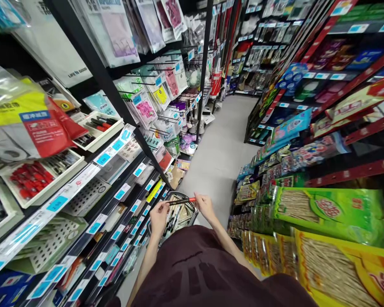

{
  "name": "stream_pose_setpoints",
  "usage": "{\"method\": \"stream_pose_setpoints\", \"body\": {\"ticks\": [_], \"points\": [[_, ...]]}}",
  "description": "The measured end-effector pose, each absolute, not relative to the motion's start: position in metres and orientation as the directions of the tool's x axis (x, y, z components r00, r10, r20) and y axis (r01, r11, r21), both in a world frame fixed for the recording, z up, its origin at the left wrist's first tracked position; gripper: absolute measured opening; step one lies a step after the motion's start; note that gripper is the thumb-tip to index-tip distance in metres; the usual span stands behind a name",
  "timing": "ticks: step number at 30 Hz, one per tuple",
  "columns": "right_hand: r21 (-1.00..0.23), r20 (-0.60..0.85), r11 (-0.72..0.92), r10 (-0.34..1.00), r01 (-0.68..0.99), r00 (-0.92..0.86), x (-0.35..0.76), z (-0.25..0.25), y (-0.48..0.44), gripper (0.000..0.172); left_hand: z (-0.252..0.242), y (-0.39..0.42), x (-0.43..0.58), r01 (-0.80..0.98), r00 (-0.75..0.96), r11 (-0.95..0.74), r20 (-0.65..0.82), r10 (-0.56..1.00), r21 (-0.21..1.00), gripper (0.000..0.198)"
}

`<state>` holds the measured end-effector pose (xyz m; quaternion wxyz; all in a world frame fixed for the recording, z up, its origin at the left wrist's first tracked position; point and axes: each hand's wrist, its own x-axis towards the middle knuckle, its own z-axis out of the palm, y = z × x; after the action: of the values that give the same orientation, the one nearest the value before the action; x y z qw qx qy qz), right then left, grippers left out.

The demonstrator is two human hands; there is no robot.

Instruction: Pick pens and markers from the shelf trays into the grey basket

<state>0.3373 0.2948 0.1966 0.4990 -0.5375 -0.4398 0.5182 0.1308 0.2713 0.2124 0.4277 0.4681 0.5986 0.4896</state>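
Note:
I stand in a shop aisle and hold a black pen with a red end point(181, 201) level between both hands. My left hand point(159, 217) pinches its black end. My right hand point(205, 205) grips the red end. Just beneath my hands sits a wire basket point(179, 215) holding several more pens and small packets. My dark maroon shirt fills the bottom of the view.
Shelves on the left point(92, 187) carry stationery trays, hanging packets and blue price tags. Shelves on the right point(310, 179) hold snack bags, with large green and yellow packs point(333, 238) close by. A grey floor aisle point(224, 145) runs ahead between them.

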Motion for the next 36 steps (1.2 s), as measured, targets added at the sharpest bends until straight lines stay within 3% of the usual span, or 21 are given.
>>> {"method": "stream_pose_setpoints", "body": {"ticks": [5, 11, 16, 19, 21, 25, 28, 32, 36], "points": [[-0.998, -0.059, -0.056, 0.993, -0.028, 0.107, 0.344, 0.202, 0.306, 0.058, 0.215, 0.278, 0.135, 0.265, -0.097, 0.064, -0.040, 0.994, 0.962, 0.034], [-0.976, -0.035, -0.032, 0.999, 0.214, -0.011, 0.351, 0.205, 0.310, 0.052, 0.205, 0.266, 0.143, 0.505, 0.218, -0.124, 0.013, 0.976, 0.854, 0.020], [-0.949, -0.004, 0.060, 0.979, 0.309, -0.203, 0.338, 0.208, 0.310, 0.053, 0.206, 0.263, 0.159, 0.524, 0.273, -0.180, 0.035, 0.961, 0.833, 0.016], [-0.939, 0.029, 0.116, 0.964, 0.323, -0.263, 0.328, 0.211, 0.308, 0.053, 0.205, 0.266, 0.165, 0.520, 0.194, -0.094, -0.011, 0.981, 0.849, 0.013], [-0.943, 0.049, 0.154, 0.941, 0.295, -0.335, 0.326, 0.213, 0.305, 0.047, 0.204, 0.268, 0.166, 0.436, 0.087, 0.027, -0.072, 0.994, 0.900, 0.014], [-0.952, 0.113, 0.200, 0.933, 0.231, -0.342, 0.329, 0.215, 0.300, 0.026, 0.203, 0.268, 0.164, -0.010, -0.073, 0.195, -0.196, 0.978, 0.981, 0.031], [-0.944, 0.185, 0.251, 0.940, 0.214, -0.286, 0.335, 0.210, 0.298, 0.032, 0.207, 0.265, 0.161, -0.253, -0.170, 0.215, -0.262, 0.950, 0.943, 0.036], [-0.964, 0.190, 0.236, 0.931, 0.119, -0.312, 0.338, 0.198, 0.293, 0.025, 0.213, 0.258, 0.156, -0.388, -0.252, 0.194, -0.306, 0.918, 0.901, 0.037], [-0.970, 0.221, 0.239, 0.939, 0.038, -0.265, 0.339, 0.192, 0.290, 0.024, 0.214, 0.252, 0.150, -0.362, -0.246, 0.171, -0.271, 0.931, 0.916, 0.035]]}}
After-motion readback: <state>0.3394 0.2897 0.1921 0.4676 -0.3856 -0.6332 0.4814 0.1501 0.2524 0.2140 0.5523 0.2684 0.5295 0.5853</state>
